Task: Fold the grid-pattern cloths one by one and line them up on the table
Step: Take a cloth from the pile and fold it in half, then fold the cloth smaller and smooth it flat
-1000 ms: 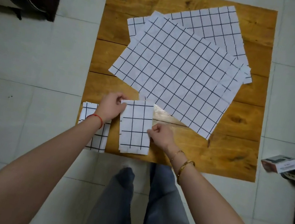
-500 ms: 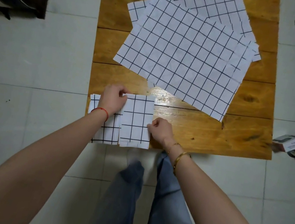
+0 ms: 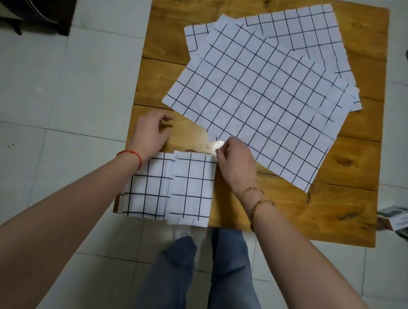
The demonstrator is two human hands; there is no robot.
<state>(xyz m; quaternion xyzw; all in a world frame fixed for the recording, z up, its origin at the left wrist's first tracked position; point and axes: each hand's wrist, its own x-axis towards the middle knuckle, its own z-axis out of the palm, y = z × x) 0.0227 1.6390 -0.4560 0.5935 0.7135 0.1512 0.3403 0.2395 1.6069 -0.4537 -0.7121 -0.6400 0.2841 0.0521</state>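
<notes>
A square table of orange-brown wooden planks (image 3: 344,213) stands on a floor of pale tiles (image 3: 75,79). Across its far and middle part lies a loose pile of unfolded white cloths with a black grid pattern (image 3: 257,101), spread flat and overlapping at slightly different angles, the top one reaching toward the near right. At the near left edge of the table two folded cloths sit side by side and touching: the left folded grid cloth (image 3: 147,193), partly under the left wrist, and the right folded grid cloth (image 3: 191,190), whose near edge hangs a little past the table's rim. The left hand (image 3: 151,134) hovers over bare wood just beyond the left folded cloth, fingers loosely curled and holding nothing. The right hand (image 3: 236,163) is beside the far right corner of the right folded cloth, fingertips at the near edge of the unfolded pile; whether they pinch that edge cannot be told. A small white-and-grey cardboard box (image 3: 400,218) lies on the floor to the right of the table.
</notes>
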